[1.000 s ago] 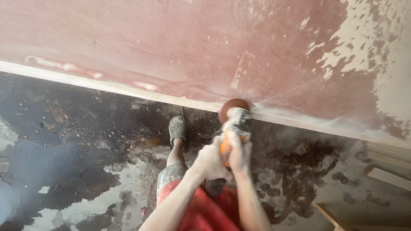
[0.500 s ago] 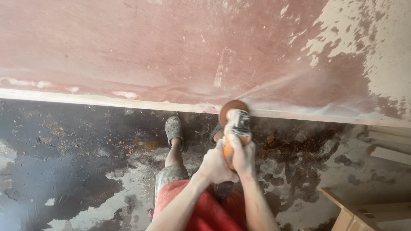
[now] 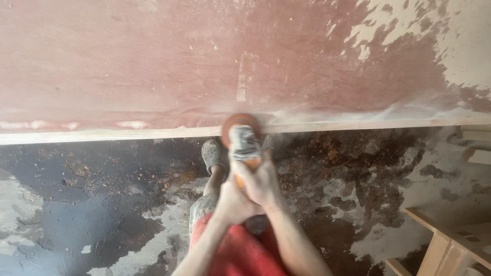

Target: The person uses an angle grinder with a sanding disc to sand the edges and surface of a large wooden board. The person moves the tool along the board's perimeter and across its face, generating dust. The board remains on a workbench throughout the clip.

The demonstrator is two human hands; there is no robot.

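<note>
Both my hands grip the orange body of a hand-held sander (image 3: 244, 148). My left hand (image 3: 232, 202) wraps the handle from the left and below. My right hand (image 3: 262, 180) holds it from the right. The sander's round reddish disc (image 3: 239, 124) presses against the near edge of a large reddish-brown wooden panel (image 3: 204, 66). Pale dust trails along the edge to the right of the disc. White filler patches cover the panel's upper right corner.
Below the panel lies a stained dark and pale floor (image 3: 92, 204). My shoe (image 3: 212, 155) and leg stand under the sander, and red shorts (image 3: 240, 250) show at the bottom. A light wooden frame (image 3: 445, 245) stands at the lower right, with boards (image 3: 475, 145) at the right edge.
The view has shifted, so the panel's edge now runs nearly level. The sander's disc stays on the edge, both hands still gripping it, with more dust trailing to the right.
</note>
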